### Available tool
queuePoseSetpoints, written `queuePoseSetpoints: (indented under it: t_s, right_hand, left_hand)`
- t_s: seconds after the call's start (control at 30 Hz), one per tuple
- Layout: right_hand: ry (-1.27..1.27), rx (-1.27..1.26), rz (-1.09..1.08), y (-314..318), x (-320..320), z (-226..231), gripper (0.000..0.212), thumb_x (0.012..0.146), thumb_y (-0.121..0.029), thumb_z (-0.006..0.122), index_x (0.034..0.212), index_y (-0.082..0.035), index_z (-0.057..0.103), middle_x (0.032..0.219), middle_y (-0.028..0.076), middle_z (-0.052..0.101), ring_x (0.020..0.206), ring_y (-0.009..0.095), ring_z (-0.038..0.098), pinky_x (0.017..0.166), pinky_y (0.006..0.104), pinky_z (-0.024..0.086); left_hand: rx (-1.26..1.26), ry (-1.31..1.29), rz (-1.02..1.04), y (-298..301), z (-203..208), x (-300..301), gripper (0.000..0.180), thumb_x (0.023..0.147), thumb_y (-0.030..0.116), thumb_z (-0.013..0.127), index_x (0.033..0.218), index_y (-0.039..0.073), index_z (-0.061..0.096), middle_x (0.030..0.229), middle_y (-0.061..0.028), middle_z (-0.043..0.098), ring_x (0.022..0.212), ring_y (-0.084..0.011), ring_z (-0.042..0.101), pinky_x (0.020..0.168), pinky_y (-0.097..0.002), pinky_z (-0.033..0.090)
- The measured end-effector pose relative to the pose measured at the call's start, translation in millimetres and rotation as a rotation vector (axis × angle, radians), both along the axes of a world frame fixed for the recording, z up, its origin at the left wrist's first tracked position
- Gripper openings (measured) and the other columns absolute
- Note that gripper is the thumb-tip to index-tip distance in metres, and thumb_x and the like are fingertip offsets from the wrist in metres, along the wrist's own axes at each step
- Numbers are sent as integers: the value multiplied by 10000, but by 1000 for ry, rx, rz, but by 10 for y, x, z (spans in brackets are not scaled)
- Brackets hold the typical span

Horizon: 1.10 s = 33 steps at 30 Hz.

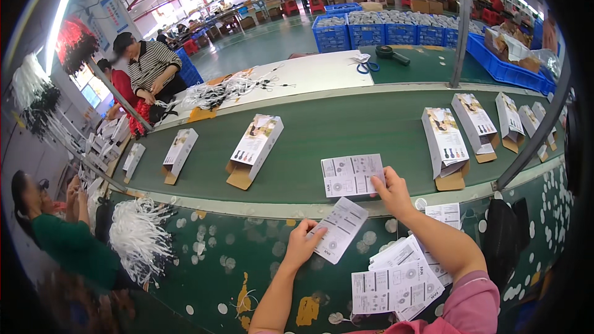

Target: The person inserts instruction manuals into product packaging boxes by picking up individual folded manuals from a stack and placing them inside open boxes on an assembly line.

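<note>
My left hand [301, 245] grips a folded printed leaflet [342, 230] by its left edge, thumb on top, above the green bench. Reaching over the conveyor's near rail, my right hand [393, 192] pinches the right edge of a second leaflet [352, 175]. That one is held over the green conveyor belt [309, 130]. Below my right forearm lies a loose pile of the same leaflets [396, 287], partly covered by the arm. The nearest boxes are a white printed carton [255, 142] to the left and another carton [443, 142] to the right, both with a brown flap open.
More open cartons [475, 120] stand along the belt. A bundle of white cables [141, 235] lies at the bench's left, a black pouch [504, 235] at its right. Metal posts [461, 25] rise from the conveyor. Co-workers [68, 235] are at the left; blue crates [365, 29] stand beyond.
</note>
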State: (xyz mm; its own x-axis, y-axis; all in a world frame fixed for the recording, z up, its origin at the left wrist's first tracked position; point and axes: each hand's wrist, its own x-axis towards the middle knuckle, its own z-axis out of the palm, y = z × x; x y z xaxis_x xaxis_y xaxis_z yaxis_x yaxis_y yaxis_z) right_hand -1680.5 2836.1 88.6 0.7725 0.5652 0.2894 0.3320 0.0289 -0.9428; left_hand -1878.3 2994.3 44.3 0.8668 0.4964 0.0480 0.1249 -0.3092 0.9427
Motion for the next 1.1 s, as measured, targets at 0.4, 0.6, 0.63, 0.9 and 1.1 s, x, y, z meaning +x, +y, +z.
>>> queuePoseSetpoints:
  t_s: [0.4, 0.6, 0.63, 0.9, 1.1]
  right_hand:
    - [23, -3, -49, 486, -233, 3, 177, 862, -152, 518, 889, 20, 487, 737, 95, 628, 578, 123, 599, 527, 250, 459]
    - [71, 23, -47, 704, -326, -37, 180, 865, -156, 513, 895, 20, 489, 763, 103, 632, 599, 134, 606, 533, 251, 462]
    - [69, 21, -45, 730, -328, -49, 180, 865, -156, 513, 895, 20, 489, 763, 103, 632, 599, 134, 606, 533, 251, 462]
    - [112, 76, -156, 986, -394, -134, 174, 855, -168, 537, 871, 1, 498, 731, 43, 570, 646, 69, 483, 576, 234, 417]
    - [144, 240, -203, 1145, -420, -18, 160, 849, -179, 551, 834, -29, 496, 726, 8, 528, 652, 59, 451, 556, 221, 388]
  left_hand:
    - [-253, -243, 181, 479, -76, -212, 222, 820, 150, 601, 944, -17, 523, 836, -55, 612, 732, -69, 539, 648, -214, 433]
    - [-199, -174, 198, 689, -92, -343, 205, 825, 193, 599, 866, -6, 568, 764, -37, 623, 683, -55, 530, 618, -217, 431]
    - [-209, -172, 201, 701, -104, -353, 205, 826, 198, 598, 854, -4, 573, 746, -33, 623, 668, -53, 528, 608, -219, 430]
    - [-126, -143, 182, 968, -107, -488, 208, 821, 192, 598, 861, -10, 575, 724, -28, 618, 643, -49, 524, 580, -220, 430]
    - [-131, -150, 147, 1121, -55, -573, 204, 814, 182, 601, 873, -13, 589, 720, -26, 619, 637, -49, 528, 579, -215, 432]
